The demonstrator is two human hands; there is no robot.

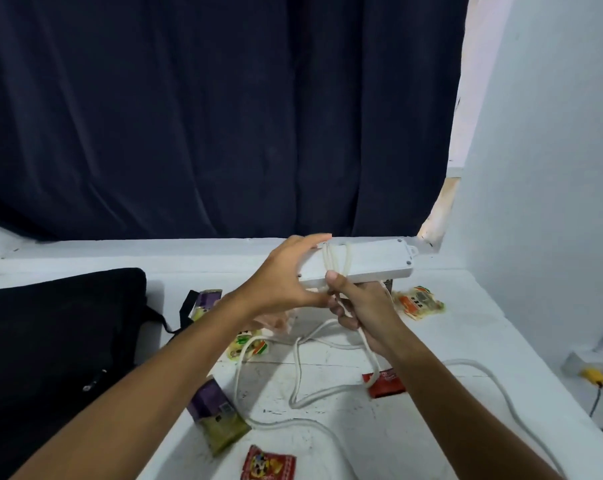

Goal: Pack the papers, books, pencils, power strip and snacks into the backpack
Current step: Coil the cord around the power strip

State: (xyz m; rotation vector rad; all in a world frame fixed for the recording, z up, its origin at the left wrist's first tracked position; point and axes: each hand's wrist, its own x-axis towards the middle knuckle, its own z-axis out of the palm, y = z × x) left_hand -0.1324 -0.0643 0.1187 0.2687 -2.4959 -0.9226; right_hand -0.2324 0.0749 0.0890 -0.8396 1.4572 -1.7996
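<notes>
Power strip point(362, 263) is up in the air between my hands, above the far middle of the counter point(466, 327), long axis running left to right. My left hand point(286, 275) grips its left end; my right hand point(357, 306) sits just under its middle, fingers curled on the white cord point(334, 261), a few turns already across the body. Loose cord point(300, 372) hangs to the near side, so the next turn comes from there. Backpack point(61, 341) lies on the left, closer to my left hand.
</notes>
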